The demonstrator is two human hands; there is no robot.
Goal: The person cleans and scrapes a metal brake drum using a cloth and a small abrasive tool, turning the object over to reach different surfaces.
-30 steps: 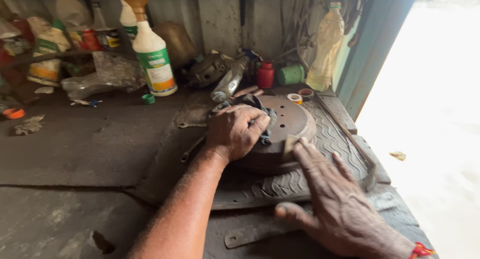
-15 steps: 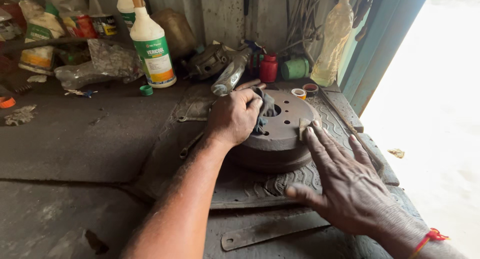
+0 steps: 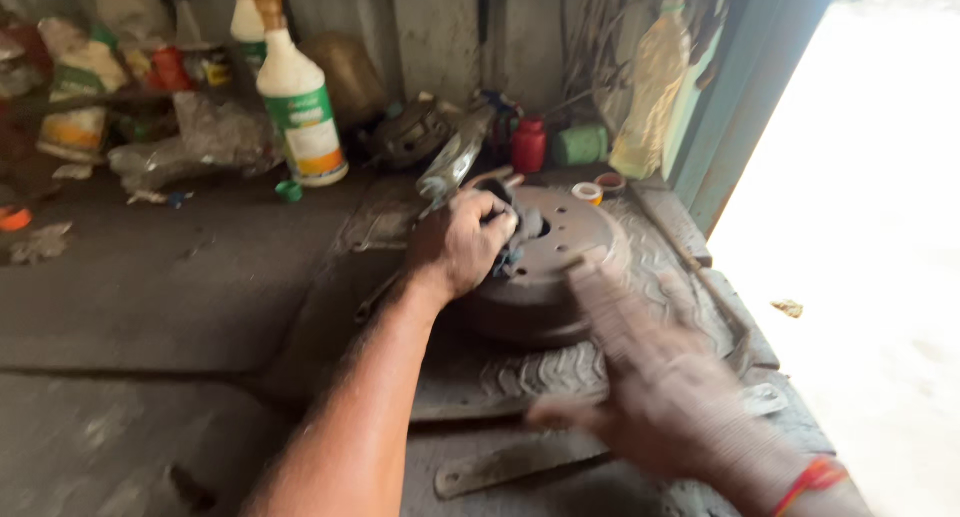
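Both hands are working at the round rusty metal drum (image 3: pixel 555 267) that is lying flat on the ribbed rubber mat (image 3: pixel 560 372), toward the right side of the worktop (image 3: pixel 150 307). The left hand (image 3: pixel 460 245) is closing around a dark cloth (image 3: pixel 515 239) and is pressing it at the middle of the drum's top face. The right hand (image 3: pixel 665 397) is open, with fingers spread, and it is blurred; it is hovering near the front edge of the drum, and I cannot tell if it is touching it.

In my judgement the drum could be turning or sliding on the mat if only one hand is pushing and the other is not steadying it. The cloth could be catching in the centre opening or on the bolt holes, and the fingers could be scraping on the rusty rim. A flat metal bar (image 3: pixel 510 462) is lying just in front of the mat, where a wrist could be bumping it.

The worktop is dark, dirty and worn. At the back a white spray bottle (image 3: pixel 298 102), a small red container (image 3: pixel 529 145), a green roll (image 3: pixel 580 145) and a yellowish plastic bottle (image 3: pixel 650 87) are standing near the wall. On the right strong daylight is coming in beside a teal door frame (image 3: pixel 745 107).
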